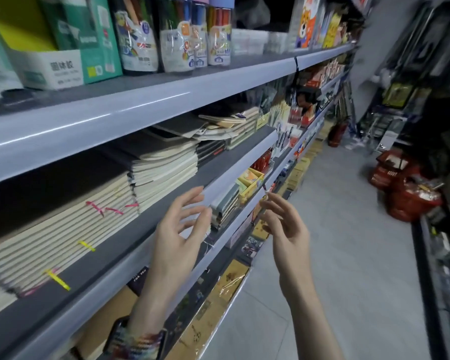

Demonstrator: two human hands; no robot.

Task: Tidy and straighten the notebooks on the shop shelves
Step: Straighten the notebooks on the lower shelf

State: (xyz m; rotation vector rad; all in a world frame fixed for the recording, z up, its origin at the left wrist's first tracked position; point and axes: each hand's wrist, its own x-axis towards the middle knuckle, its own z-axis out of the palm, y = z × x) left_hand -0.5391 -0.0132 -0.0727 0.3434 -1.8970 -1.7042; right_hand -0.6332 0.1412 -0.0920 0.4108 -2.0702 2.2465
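Notebooks [225, 206], grey soft-covered, stacked on pale metal shelf [220, 242] just beyond left hand [182, 229], right hand [286, 224] near, both grips slack, empty; probably light, floppy, best squared by spines.

Two hands [176, 237], perhaps five notebook stacks [164, 168]

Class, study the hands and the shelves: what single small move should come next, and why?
Probably close both hands on the small stack of notebooks just ahead and square it. The left hand and right hand are open, one to either side of that stack, and its edges look uneven.
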